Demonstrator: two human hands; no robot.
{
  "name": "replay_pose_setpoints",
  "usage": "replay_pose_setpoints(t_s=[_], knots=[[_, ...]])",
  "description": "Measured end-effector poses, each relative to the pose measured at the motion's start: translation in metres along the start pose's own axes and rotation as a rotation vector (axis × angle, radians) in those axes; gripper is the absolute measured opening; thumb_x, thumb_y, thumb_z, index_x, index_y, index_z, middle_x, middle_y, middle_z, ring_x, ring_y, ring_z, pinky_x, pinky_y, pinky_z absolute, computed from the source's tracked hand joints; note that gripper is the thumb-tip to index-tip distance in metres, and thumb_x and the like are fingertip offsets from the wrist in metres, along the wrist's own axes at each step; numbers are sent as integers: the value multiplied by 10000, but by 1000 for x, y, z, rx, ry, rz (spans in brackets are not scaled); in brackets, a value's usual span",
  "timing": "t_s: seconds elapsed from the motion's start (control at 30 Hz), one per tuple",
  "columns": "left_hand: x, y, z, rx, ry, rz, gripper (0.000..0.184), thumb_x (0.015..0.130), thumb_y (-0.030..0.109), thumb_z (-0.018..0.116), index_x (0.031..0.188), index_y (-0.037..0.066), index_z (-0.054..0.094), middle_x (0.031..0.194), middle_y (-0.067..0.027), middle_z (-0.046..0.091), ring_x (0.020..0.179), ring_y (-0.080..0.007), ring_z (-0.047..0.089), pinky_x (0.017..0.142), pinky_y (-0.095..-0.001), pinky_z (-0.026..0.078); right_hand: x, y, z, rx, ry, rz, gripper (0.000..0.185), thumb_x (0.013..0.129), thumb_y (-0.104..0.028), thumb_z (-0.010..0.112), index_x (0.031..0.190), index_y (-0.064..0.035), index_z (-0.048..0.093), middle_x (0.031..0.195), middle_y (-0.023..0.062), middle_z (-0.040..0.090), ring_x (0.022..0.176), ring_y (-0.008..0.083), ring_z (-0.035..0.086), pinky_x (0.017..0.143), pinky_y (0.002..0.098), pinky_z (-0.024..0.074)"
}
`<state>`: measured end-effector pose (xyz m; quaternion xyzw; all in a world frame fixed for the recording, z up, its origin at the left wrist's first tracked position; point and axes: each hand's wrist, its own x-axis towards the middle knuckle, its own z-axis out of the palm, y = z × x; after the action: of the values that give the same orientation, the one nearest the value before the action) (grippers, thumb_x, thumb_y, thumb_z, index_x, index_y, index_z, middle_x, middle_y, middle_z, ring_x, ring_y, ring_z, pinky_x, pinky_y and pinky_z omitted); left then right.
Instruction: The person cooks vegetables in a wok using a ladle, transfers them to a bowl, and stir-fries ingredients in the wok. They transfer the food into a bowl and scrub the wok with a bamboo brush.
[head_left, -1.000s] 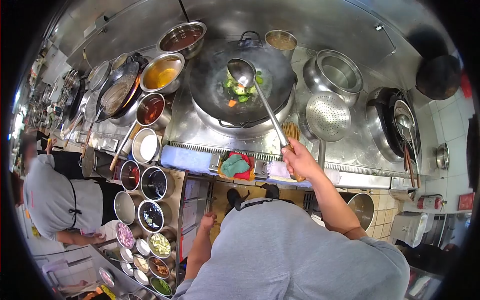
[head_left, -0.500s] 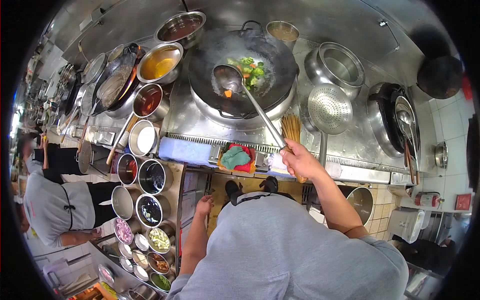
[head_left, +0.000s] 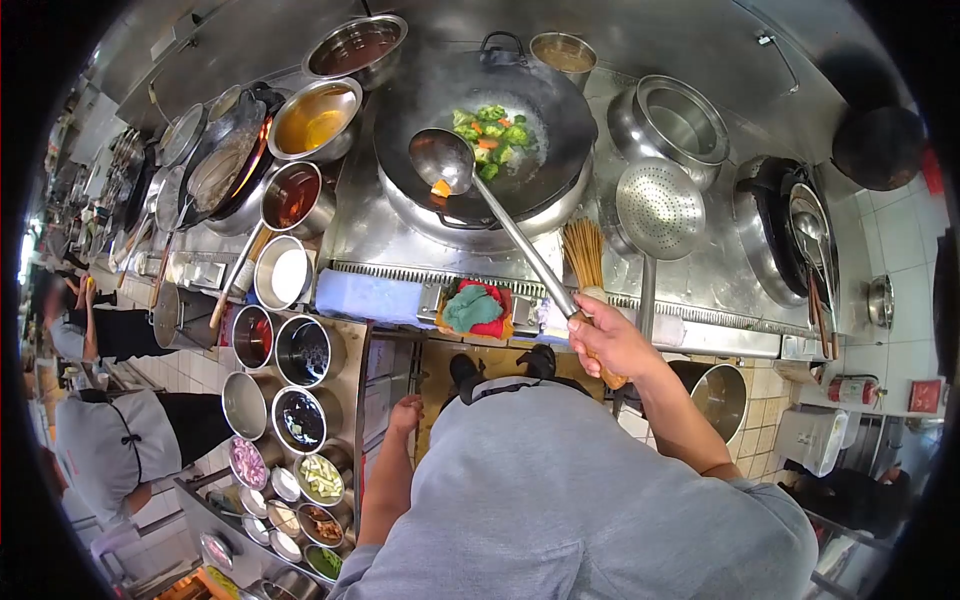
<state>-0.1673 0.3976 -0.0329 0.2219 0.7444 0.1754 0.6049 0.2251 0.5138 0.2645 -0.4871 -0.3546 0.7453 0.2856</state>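
Observation:
My right hand point(head_left: 612, 342) is closed round the wooden handle of a long steel ladle point(head_left: 525, 243). The ladle's bowl is over the near-left part of a black wok point(head_left: 560, 110), to the left of the broccoli point(head_left: 490, 113) and orange carrot pieces point(head_left: 488, 144). One orange piece point(head_left: 441, 188) shows at the near lip of the bowl; whether it lies in the bowl or on the wok wall, I cannot tell. Low at my side hangs my left hand point(head_left: 406, 412), its fingers curled, with nothing visible in them. Steam rises from the wok.
A bamboo brush point(head_left: 583, 250) and a perforated skimmer point(head_left: 660, 212) are right of the ladle. Folded cloths point(head_left: 474, 308) lie on the stove's front edge. Bowls of oil point(head_left: 318, 120) and several ingredient pots point(head_left: 300, 420) stand left. A co-worker point(head_left: 120, 440) is at far left.
The ladle's bowl has moved left and towards me, away from the broccoli. My right hand has come slightly back and right. My left hand has barely moved.

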Motion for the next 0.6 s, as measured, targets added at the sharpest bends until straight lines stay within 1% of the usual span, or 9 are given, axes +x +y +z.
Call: replay_pose_setpoints(t_s=[0.1,0.23,0.3,0.33,0.4,0.43,0.5,0.53,0.6], knots=[[-2,5,0,-45,2,18,345,821,114,562,1149,9,538,727,-48,566,542,-141,507,485,-274,404,-7,1,3,-80,-7,-36,328,941,-121,453,1243,-16,382,681,12,449,430,74,420,392,222,361],[12,3,-1,-90,-32,28,331,830,111,545,1145,9,534,717,-42,552,523,-136,489,473,-273,389,-11,6,4,-116,21,-33,354,940,-117,455,1268,-17,369,683,15,455,426,74,424,384,219,356],[18,4,-4,75,-88,-3,379,861,221,525,1217,93,531,1028,-47,618,815,-154,598,662,-305,469,-9,9,3,-129,25,-21,367,942,-123,452,1284,-23,366,682,13,450,424,73,421,381,219,357],[16,5,-3,76,-86,-2,379,861,221,525,1217,93,531,1028,-47,618,815,-154,598,662,-305,469,-9,9,4,-128,24,-23,367,942,-123,452,1284,-23,366,682,13,450,424,73,421,381,219,357],[13,12,2,-64,-40,56,320,836,112,532,1142,22,540,731,-32,558,530,-139,497,456,-291,396,-10,8,5,25,4,-24,339,948,-142,447,1268,-45,390,679,8,443,421,70,410,378,217,350],[19,7,3,-66,-40,63,320,836,112,532,1142,22,540,731,-32,558,530,-139,497,456,-291,396,-11,7,5,22,3,-31,339,948,-142,447,1268,-45,390,679,8,443,421,70,410,378,217,350],[28,0,3,-14,-40,89,288,841,129,521,1110,38,568,749,-30,567,551,-143,526,458,-298,408,-12,4,3,352,-88,22,314,955,-163,443,1254,-73,412,672,2,430,421,65,392,380,214,345],[27,7,1,164,-96,86,288,838,158,527,1091,42,598,839,-53,622,630,-155,585,519,-305,456,-12,3,2,410,-113,27,290,957,-176,445,1233,-86,427,668,-3,425,423,56,374,386,207,341],[85,-35,2,126,-187,178,330,842,236,550,1107,47,608,947,-100,658,798,-203,635,676,-326,496,-15,2,1,543,-158,46,300,958,-184,451,1240,-86,422,657,-9,414,425,47,350,387,200,323]])
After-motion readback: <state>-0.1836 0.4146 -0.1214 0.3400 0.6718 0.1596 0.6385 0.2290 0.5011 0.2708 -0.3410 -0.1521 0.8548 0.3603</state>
